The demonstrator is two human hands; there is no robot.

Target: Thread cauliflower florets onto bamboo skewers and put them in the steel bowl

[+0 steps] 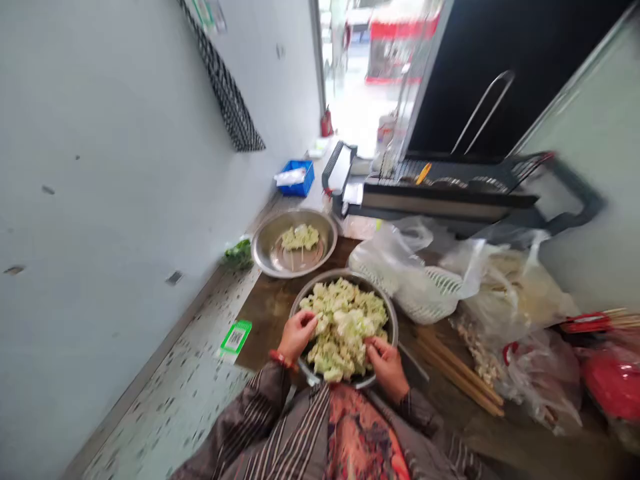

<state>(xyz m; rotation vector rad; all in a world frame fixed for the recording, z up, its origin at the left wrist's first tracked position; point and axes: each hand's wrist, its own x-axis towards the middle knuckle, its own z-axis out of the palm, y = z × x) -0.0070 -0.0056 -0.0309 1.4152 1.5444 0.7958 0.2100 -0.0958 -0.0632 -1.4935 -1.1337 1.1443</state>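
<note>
Pale green-white cauliflower florets (345,323) are heaped in a steel bowl (393,313) close in front of me. My left hand (297,335) is over the bowl's left side, its fingers closed in a pinch beside the heap; what they hold, if anything, is too small to make out. On the right side, my right hand (388,365) has thumb and fingers closed on cauliflower at the heap's edge. Farther off stands a wider steel basin (265,250), holding skewered cauliflower (300,237) with thin sticks showing below it.
Right of the bowl are a white plastic basket (437,290) with a bag, wooden sticks (457,370) and several filled plastic bags (515,287). Green leaves (237,255) lie by the left wall. A blue box (297,179) and a dark rack (435,200) stand behind.
</note>
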